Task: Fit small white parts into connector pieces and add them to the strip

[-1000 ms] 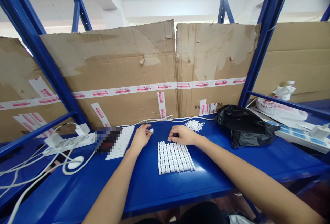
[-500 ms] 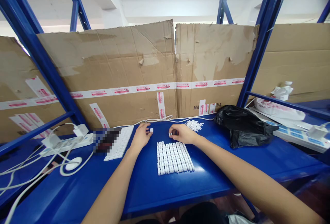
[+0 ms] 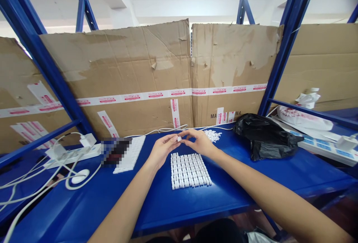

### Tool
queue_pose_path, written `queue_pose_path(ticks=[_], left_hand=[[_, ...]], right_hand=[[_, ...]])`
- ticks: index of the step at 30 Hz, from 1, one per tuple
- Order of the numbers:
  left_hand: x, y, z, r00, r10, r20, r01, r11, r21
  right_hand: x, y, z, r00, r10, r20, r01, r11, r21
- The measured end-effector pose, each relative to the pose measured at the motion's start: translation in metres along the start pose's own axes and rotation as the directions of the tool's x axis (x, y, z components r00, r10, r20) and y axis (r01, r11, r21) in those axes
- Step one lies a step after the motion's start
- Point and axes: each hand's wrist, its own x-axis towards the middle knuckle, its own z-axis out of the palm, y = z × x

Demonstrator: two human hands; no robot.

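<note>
My left hand is closed in a pinch on a small white plastic block above the blue table. Against the block's right side, the fingertips of my right hand are also pinched; a small white piece between them is mostly hidden. Just below both hands lie close rows of small white plastic blocks, forming a near-rectangle. Behind my right hand is a loose pile of tiny white pieces. To the left of my left hand lies a flat white panel of similar rows.
A black plastic bag sits at the right. On the left, a power strip with white cables lies by a blurred-out dark object. Cardboard sheets stand behind the blue table, between blue posts.
My left hand has moved right with the white block, and my right hand has shifted slightly left and up. Their fingertips now meet at the block.
</note>
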Motion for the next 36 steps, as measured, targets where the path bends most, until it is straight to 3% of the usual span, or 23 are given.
queue_pose_path(ticks=[3,10,15,18,20,22,24,27,29,31,33,36], left_hand=[[0.002,-0.003,-0.001,0.999,0.007,-0.037,-0.007,1.000,-0.016],[0.003,-0.008,0.002,0.993,-0.111,-0.038,0.104,0.983,-0.152],[0.006,-0.008,-0.003,0.989,-0.142,-0.041,0.137,0.985,-0.105],[0.004,-0.007,-0.004,0.981,-0.191,-0.025,0.188,0.980,-0.070],[0.002,-0.005,-0.004,0.982,-0.191,-0.009,0.190,0.981,-0.031],[0.000,-0.004,-0.002,0.993,-0.119,-0.020,0.120,0.991,0.053],[0.000,-0.003,-0.001,0.999,0.014,-0.037,-0.007,0.984,0.180],[0.000,-0.002,0.002,0.975,0.220,-0.036,-0.188,0.900,0.394],[-0.001,-0.003,0.005,0.941,0.339,-0.007,-0.286,0.803,0.523],[-0.003,-0.002,0.007,0.899,0.435,0.049,-0.368,0.690,0.623],[-0.005,-0.002,0.009,0.865,0.490,0.110,-0.425,0.598,0.679],[-0.009,-0.001,0.010,0.836,0.526,0.156,-0.463,0.526,0.714]], right_hand=[[0.000,-0.005,0.001,1.000,0.025,-0.003,-0.026,0.999,-0.030],[0.000,-0.007,0.003,0.997,-0.073,0.033,0.080,0.935,-0.346],[0.001,-0.005,0.007,0.989,-0.118,0.093,0.147,0.886,-0.439],[0.005,-0.003,0.004,0.995,-0.086,0.054,0.101,0.873,-0.477],[0.008,0.002,-0.006,1.000,-0.009,-0.017,-0.001,0.858,-0.514],[0.008,0.010,-0.020,0.990,0.120,-0.069,-0.138,0.800,-0.585],[0.006,0.022,-0.035,0.962,0.261,-0.074,-0.240,0.689,-0.684],[-0.001,0.035,-0.050,0.922,0.382,-0.063,-0.293,0.580,-0.761],[-0.004,0.036,-0.050,0.921,0.386,-0.050,-0.299,0.619,-0.726],[-0.003,0.030,-0.041,0.940,0.340,-0.014,-0.271,0.723,-0.635],[-0.001,0.017,-0.026,0.963,0.266,0.039,-0.209,0.830,-0.517],[0.001,-0.002,-0.003,0.979,0.181,0.092,-0.133,0.913,-0.386]])
